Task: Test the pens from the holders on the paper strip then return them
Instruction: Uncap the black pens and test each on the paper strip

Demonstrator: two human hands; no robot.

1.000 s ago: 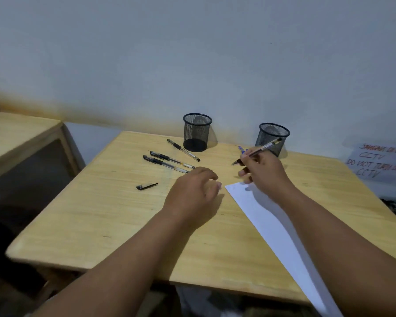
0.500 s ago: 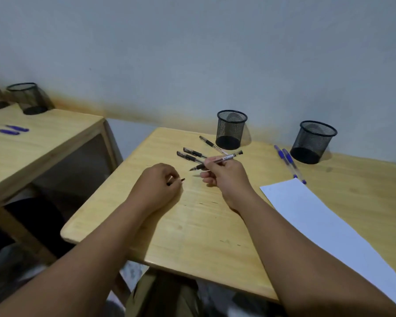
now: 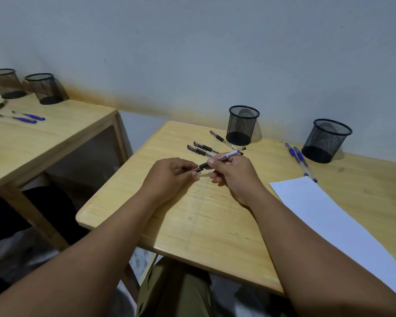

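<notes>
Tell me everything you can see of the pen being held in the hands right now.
The pen is slim, with a clear plastic barrel, a dark grip section near the tip and a dark end plug. It is held above the table, tilted, rear end pointing up and right toward the mesh holders. The right hand grips its barrel; the left hand pinches what looks like a black cap at the tip end. Whether the cap is fully seated cannot be told.

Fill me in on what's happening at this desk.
A person is capping a black pen: the right hand grips its barrel while the left hand pinches the cap at its tip. Three black pens lie near the left holder, two blue pens beside the right holder. The paper strip lies on the desk to the right.
</notes>
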